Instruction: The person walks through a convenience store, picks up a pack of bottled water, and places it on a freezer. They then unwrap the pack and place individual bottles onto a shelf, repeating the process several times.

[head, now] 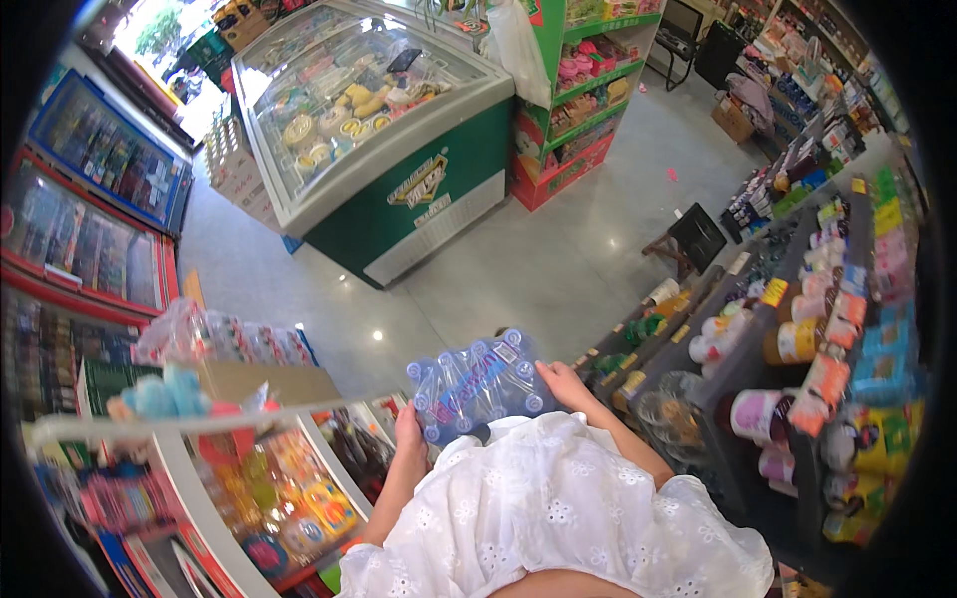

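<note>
A shrink-wrapped pack of blue-capped plastic bottles [475,387] is held level in front of my waist, above the shop floor. My left hand [410,427] grips its left end, with the fingers partly hidden by the pack. At the opposite end, my right hand [559,381] holds the wrap near the upper right corner. The near edge of the pack touches or lies close to my white eyelet blouse [553,508]. The pack's underside is hidden.
Ahead stands a green chest freezer [419,187] beside a green snack rack [568,97]. Shelves of jars and bottles [718,336] line the right side. A folding stool [691,239] stands near them. Toy packs [291,493] and a cardboard box [269,381] are at the left.
</note>
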`<state>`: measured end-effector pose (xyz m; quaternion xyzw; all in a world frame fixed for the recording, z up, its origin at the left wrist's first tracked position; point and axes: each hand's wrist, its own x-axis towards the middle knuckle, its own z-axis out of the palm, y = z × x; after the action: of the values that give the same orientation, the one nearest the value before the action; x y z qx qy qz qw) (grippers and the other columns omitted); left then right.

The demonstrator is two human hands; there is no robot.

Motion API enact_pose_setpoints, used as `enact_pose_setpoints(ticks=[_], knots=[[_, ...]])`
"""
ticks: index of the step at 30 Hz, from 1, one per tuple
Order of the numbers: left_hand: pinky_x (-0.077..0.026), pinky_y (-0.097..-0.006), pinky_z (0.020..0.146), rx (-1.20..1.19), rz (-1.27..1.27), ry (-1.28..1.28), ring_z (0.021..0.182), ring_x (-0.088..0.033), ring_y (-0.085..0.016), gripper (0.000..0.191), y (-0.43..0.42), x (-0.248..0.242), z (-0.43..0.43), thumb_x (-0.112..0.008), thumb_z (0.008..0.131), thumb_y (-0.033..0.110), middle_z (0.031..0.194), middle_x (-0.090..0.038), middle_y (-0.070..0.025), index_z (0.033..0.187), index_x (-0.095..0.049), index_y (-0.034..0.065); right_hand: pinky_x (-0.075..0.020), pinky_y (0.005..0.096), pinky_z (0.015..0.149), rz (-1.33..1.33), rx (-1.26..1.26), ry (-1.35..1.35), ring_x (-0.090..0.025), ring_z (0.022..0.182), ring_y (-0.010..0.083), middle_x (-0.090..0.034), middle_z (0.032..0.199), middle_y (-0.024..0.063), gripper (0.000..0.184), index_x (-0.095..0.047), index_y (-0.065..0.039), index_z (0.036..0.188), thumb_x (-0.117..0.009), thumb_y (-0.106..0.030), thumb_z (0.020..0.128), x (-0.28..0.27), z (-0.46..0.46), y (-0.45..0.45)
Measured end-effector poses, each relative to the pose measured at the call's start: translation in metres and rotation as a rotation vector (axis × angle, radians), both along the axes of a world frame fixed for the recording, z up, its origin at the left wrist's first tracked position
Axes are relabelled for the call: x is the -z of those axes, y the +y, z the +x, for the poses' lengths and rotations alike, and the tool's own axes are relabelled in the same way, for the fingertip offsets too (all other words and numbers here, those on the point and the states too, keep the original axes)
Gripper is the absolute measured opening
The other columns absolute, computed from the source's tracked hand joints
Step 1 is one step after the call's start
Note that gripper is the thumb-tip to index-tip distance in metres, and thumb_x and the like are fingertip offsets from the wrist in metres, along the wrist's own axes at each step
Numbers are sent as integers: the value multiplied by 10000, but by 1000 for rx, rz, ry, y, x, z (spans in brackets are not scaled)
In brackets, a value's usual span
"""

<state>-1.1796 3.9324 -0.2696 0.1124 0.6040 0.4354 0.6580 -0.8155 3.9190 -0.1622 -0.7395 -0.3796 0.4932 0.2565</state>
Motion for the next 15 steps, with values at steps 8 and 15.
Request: enact_pose_setpoints(ticks=[8,15], knots=[[-532,-390,825,-189,193,221,931,-662,-224,243,205,-76,-5,-532,985,242,1036,-684,-110,1039,-631,27,-478,374,656,85,-112,-2,-559,695,177,-611,717,88,571,-610,30,849,-573,-529,960,-26,-21,255],[-531,-315,730,-327,532,154,825,-645,-146,164,337,-243,-16,-562,975,191,927,-672,-45,958,-655,58,-454,307,539,329,-155,390,-573,576,130,-612,639,59,459,-594,-25,764,-617,-439,961,-156,-38,440]])
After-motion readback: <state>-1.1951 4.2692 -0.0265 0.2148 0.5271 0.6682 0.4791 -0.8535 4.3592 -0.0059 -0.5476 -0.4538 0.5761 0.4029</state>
